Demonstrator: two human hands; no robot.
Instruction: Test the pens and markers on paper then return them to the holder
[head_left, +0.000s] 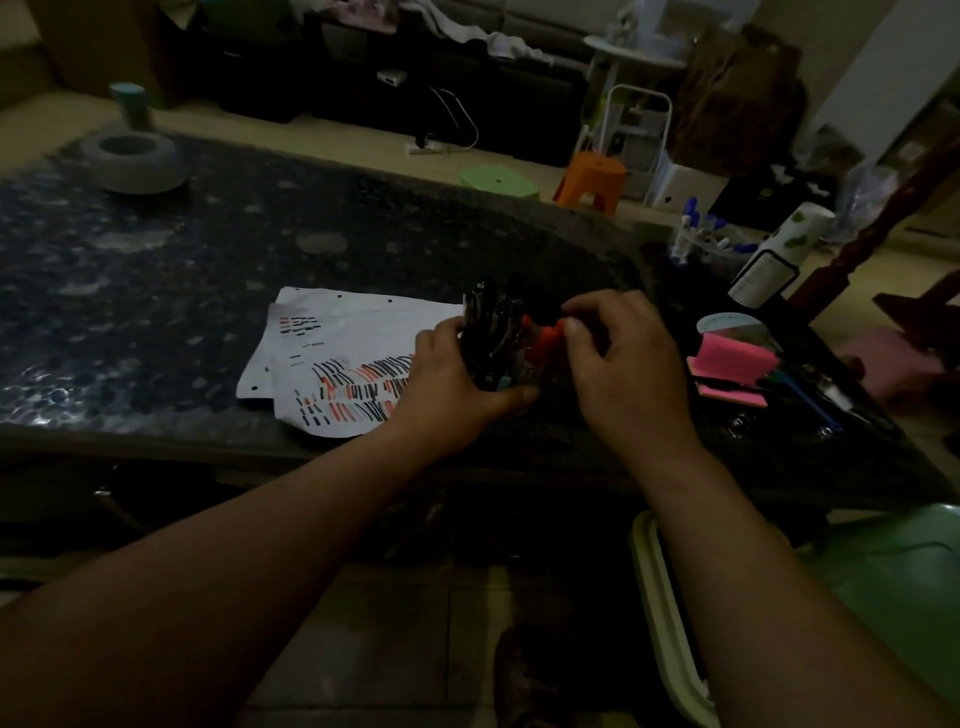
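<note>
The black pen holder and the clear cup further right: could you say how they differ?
The black pen holder is dark and gripped by the left hand; the clear cup is see-through and untouched. The holder carries black pens and an orange marker, the cup blue-capped ones. Both hold pens.

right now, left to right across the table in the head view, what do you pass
grey tape roll, scribbled paper, left hand on the pen holder, right hand pinching an orange marker, pink sticky notes

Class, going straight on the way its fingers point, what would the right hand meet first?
Probably the dark pens gripped by the left hand; the right hand, pinching an orange marker, points at them. Depth is unclear.
</note>
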